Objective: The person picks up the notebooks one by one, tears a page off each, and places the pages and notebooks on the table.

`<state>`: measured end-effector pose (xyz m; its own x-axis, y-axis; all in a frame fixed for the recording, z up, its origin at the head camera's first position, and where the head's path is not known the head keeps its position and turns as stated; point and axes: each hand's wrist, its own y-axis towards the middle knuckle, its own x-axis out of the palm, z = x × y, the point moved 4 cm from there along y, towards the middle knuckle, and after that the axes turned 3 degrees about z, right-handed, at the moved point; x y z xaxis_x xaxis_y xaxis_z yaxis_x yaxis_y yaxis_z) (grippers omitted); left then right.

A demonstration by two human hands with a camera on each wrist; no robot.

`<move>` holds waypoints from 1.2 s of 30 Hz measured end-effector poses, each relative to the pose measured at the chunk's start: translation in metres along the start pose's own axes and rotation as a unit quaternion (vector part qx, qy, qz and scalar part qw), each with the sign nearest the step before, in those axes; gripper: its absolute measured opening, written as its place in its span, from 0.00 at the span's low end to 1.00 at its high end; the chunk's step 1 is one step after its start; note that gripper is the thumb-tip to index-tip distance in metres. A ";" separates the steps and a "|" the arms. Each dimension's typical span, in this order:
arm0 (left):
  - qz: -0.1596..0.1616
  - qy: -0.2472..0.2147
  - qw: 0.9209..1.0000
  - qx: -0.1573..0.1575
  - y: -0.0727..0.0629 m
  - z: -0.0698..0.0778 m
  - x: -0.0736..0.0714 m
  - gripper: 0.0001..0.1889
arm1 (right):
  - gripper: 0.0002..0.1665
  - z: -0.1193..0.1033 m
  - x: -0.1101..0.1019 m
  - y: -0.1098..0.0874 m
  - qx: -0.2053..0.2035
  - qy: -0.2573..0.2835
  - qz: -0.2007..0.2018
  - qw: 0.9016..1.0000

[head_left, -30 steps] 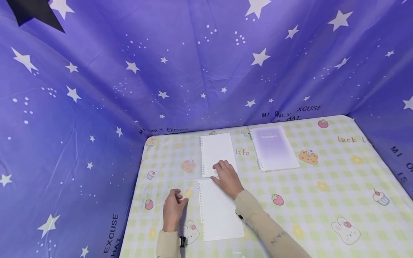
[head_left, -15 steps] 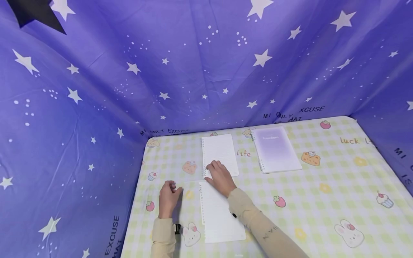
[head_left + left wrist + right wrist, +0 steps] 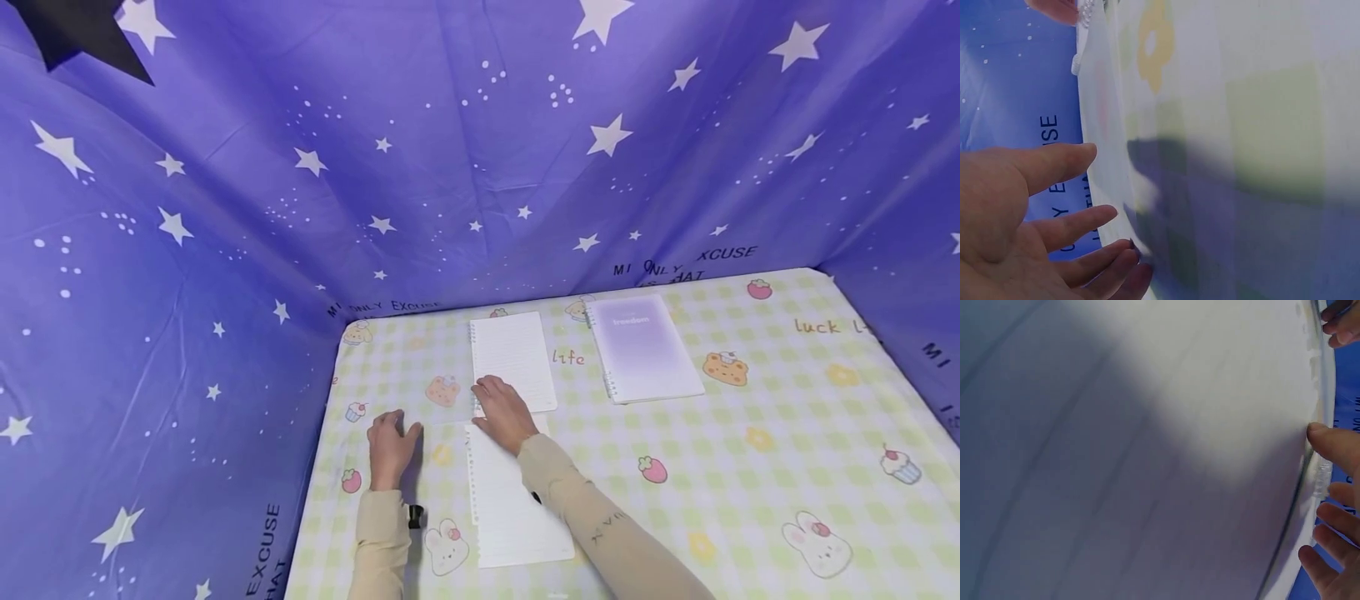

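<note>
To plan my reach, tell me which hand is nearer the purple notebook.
Right. The right hand is at the lower left corner of the far lined page, left of the purple notebook; the left hand is farther left, beyond that page.

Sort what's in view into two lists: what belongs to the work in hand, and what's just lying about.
Likely part of the work:
open lined notebook
loose punched paper, below it
right hand, at the notebook's ring edge
left hand, left of the paper

Likely just lying about:
purple notebook, apart from both hands
patterned tablecloth
starry curtain
</note>
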<state>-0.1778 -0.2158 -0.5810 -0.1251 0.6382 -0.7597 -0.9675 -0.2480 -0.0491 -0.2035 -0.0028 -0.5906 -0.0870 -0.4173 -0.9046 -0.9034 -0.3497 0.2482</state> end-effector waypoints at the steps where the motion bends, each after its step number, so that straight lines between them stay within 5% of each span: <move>1: 0.000 0.001 1.000 -0.001 0.000 0.001 0.001 0.25 | 0.33 0.000 0.001 0.000 0.002 0.001 -0.003 1.000; 17: 0.036 0.034 0.999 0.002 0.005 0.001 0.005 0.25 | 0.28 -0.001 0.004 0.001 -0.010 0.011 -0.015 1.000; 36: 0.064 -0.067 0.995 -0.036 0.010 0.000 0.005 0.22 | 0.27 0.000 0.004 -0.003 -0.012 0.032 0.004 0.999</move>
<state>-0.1878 -0.2148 -0.5855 -0.2799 0.6875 -0.6701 -0.9239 -0.3827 -0.0067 -0.2015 -0.0031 -0.5949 -0.0672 -0.4733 -0.8783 -0.8926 -0.3648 0.2648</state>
